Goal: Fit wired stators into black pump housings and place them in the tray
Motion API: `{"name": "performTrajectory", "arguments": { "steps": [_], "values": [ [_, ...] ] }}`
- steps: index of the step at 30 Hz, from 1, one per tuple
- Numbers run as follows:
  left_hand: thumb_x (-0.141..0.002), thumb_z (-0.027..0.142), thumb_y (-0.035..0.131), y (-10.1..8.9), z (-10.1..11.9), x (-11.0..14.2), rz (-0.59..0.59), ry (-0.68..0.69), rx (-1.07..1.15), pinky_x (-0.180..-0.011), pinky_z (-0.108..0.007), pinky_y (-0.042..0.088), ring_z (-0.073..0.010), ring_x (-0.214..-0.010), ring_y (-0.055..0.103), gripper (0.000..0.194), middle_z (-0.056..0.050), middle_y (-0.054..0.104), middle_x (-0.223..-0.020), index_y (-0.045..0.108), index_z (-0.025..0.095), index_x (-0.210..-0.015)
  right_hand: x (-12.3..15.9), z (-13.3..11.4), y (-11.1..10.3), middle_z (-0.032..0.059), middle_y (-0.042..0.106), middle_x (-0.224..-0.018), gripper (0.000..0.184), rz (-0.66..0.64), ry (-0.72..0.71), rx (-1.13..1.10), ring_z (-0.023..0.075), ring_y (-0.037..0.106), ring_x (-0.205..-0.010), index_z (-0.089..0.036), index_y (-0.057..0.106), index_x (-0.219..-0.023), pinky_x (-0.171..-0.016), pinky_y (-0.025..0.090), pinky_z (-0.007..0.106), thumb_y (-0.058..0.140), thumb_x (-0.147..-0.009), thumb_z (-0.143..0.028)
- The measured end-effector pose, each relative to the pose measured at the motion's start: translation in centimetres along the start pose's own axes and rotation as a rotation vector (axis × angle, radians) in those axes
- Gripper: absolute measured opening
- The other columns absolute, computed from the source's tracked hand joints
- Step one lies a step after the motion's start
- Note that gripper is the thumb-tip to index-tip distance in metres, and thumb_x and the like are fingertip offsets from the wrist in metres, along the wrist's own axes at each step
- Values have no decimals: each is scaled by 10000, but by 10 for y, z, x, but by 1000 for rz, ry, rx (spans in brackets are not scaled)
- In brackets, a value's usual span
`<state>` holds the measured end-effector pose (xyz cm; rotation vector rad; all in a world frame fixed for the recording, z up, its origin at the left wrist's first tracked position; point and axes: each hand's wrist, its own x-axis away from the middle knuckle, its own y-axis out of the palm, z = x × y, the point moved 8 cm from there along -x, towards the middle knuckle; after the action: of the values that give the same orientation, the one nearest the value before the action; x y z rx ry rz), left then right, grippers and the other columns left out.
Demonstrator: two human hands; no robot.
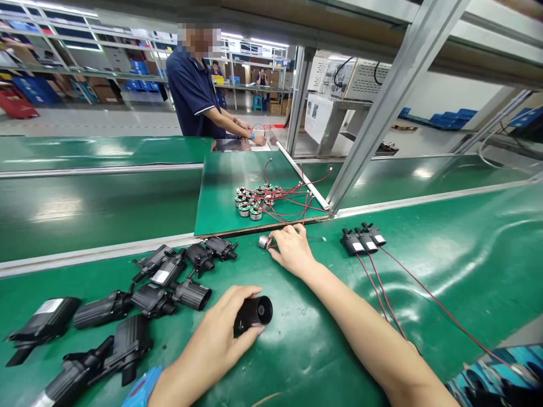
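Note:
My left hand [220,330] is wrapped round a black pump housing [254,312] that lies on the green bench mat [445,265], its round opening facing right. My right hand [292,249] reaches forward with fingers curled on a small silver motor part [263,241] with red wires. Just beyond it, several similar round stators with red wires [257,200] lie in a cluster on a green board [220,192].
Several black pump housings [169,280] lie scattered at the left. Three assembled black pumps [362,238] with red leads sit at the right. A slanted metal frame post [394,96] rises ahead. A person in a dark shirt [193,93] works across the belt.

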<state>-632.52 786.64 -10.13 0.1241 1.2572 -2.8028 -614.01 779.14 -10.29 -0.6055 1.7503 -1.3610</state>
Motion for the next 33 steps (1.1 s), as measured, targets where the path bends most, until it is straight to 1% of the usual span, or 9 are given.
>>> {"name": "performTrajectory", "arguments": {
  "steps": [5,10,15,17,20,22,25,30,33],
  "values": [
    [-859,347,683,2,-1,4,63,-61,207,-978,-384,554,-248,-1131,654,379,-47,683,-1218,589,331,-1225,11,-17,-12,43,742,-952,221,-28,-74,7,218,600,-931,-238,704,-1086,-1013,294,396,645,-949,-402],
    [-859,340,684,4,-10,13,86,-89,247,-930,-370,574,-240,-1091,668,399,-56,689,-1207,582,309,-1243,13,-23,-44,15,684,-784,226,13,-126,35,193,577,-850,-302,771,-977,-1021,261,401,573,-1005,-409],
    [-891,331,666,4,-11,12,63,-72,254,-936,-340,554,-211,-1076,662,383,-39,677,-1194,563,288,-1258,21,-37,-57,4,717,-892,197,-253,-277,-21,163,633,-851,-239,733,-974,-898,359,330,568,-1016,-339],
    [-892,327,669,3,-10,12,61,-67,260,-927,-326,550,-200,-1065,658,382,-25,673,-1183,558,296,-1257,25,-37,-57,37,739,-909,256,-338,-189,26,200,675,-850,-197,705,-995,-829,404,330,582,-999,-422],
    [-886,306,673,2,-7,11,58,-57,258,-893,-312,551,-193,-1039,655,380,-14,670,-1161,556,302,-1248,31,-36,-50,115,754,-857,501,-435,-24,140,299,719,-817,-141,696,-981,-731,454,362,605,-915,-630],
    [-889,295,669,0,-6,11,67,-45,254,-893,-310,551,-193,-1054,653,377,-16,665,-1180,556,306,-1248,34,-41,-42,127,759,-857,484,-498,-15,138,324,732,-821,-140,708,-957,-698,477,367,626,-906,-615],
    [-900,307,665,-1,-7,12,79,-39,247,-934,-326,550,-202,-1108,652,375,-21,659,-1232,557,315,-1259,35,-48,-43,92,767,-982,309,-502,-95,-25,295,737,-896,-178,719,-1079,-720,511,346,705,-911,-438],
    [-876,329,721,6,-15,12,72,-69,318,-934,-343,580,-201,-1059,703,514,-20,687,-1245,485,334,-1333,37,-55,-99,54,729,-1168,407,-237,-255,-619,181,685,-1067,-225,670,-1275,-903,520,271,730,-900,-373],
    [-866,295,739,9,-13,12,65,-53,422,-966,-330,580,-195,-1126,691,601,-11,679,-1280,418,351,-1371,47,-67,-114,23,736,-1155,428,-282,-351,-785,142,684,-1043,-250,670,-1280,-916,505,230,746,-878,-376]
  ]
}}
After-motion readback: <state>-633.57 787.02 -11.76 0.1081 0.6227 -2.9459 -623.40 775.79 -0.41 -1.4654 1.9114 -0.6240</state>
